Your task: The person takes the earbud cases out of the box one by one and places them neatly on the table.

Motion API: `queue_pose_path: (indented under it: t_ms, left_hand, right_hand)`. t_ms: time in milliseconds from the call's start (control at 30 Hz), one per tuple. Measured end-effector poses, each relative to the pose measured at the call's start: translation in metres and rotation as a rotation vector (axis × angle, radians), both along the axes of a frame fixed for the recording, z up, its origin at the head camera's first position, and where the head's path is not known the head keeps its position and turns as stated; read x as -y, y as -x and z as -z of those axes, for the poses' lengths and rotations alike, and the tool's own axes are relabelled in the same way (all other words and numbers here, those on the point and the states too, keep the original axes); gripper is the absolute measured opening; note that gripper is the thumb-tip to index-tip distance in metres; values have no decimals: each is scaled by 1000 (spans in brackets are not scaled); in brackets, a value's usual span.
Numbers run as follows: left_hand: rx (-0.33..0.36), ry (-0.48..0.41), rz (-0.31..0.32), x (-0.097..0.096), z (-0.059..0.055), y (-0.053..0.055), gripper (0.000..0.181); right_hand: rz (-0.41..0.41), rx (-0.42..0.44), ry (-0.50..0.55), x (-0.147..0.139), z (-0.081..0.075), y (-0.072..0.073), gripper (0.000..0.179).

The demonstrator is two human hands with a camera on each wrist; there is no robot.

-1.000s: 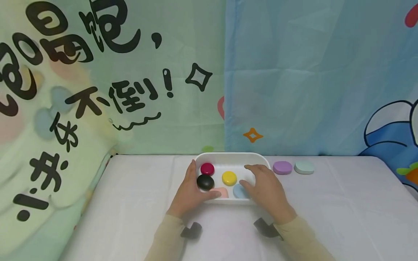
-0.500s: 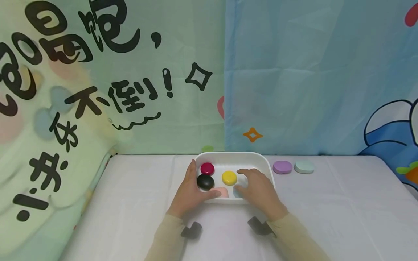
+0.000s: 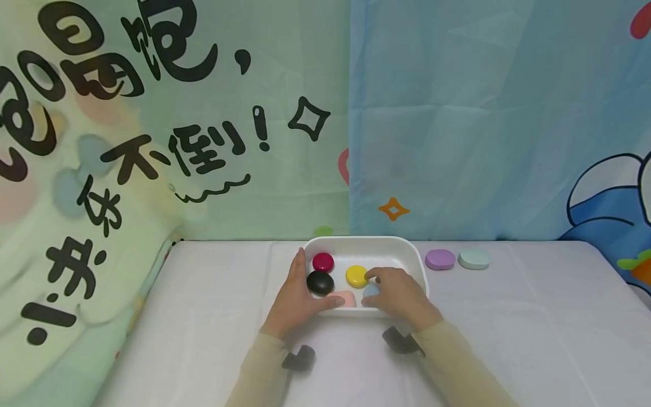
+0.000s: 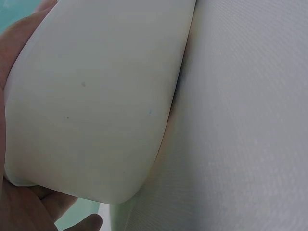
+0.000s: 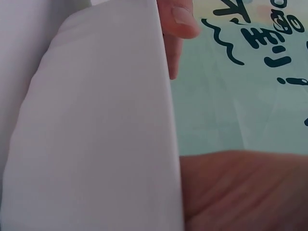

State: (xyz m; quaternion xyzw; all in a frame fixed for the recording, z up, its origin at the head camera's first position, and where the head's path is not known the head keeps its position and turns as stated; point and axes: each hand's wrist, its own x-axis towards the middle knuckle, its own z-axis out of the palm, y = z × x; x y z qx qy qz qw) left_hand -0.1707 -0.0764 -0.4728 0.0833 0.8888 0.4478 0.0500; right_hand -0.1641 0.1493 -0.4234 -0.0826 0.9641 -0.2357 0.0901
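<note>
Curled narrowly round the light blue piece [image 3: 371, 289] with the right hand [image 3: 404, 294], with the index finger at its far side and the thumb at its near side; hard to tell whether squeezed firmly or only touched. Moved inward over the last second: from reaching wide, farther right and farther back, to closing in just beside the yellow piece [image 3: 354, 276], perhaps touching it at the index fingertip, though impossible to confirm. Judging from that, past the approach and into the grasp, with no clear sign of lifting.

Located, then, in the near part of the white tray [image 3: 396, 257], right of the pink piece [image 3: 349, 297] and in front of the yellow one. Held meanwhile at the tray's left end with the left hand [image 3: 297, 302], with the fingers along the outer wall and the thumb over the near rim, partly covering the pink piece. Unchanged there, so probably serving as a brace.

Likewise unshifted at the tray's left end: the red piece [image 3: 322, 262], just behind the black piece [image 3: 320, 282]. Left outside on the desk [image 3: 203, 328], right of the tray: the purple piece [image 3: 439, 259], near the tray, and the pale green piece [image 3: 473, 259] beyond, slightly apart.
</note>
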Motion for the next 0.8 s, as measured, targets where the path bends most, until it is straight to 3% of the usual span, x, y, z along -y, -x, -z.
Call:
queue_pose_path:
  t_ms: [400,800]
  left_hand:
    - [-4,-19,4,1,0,0,128]
    - [0,-19,1,0,-1,-1,127]
  right_hand:
    - [-12,88,14,0,-1,8,35]
    - [-13,103,-11,1,-6,8,34]
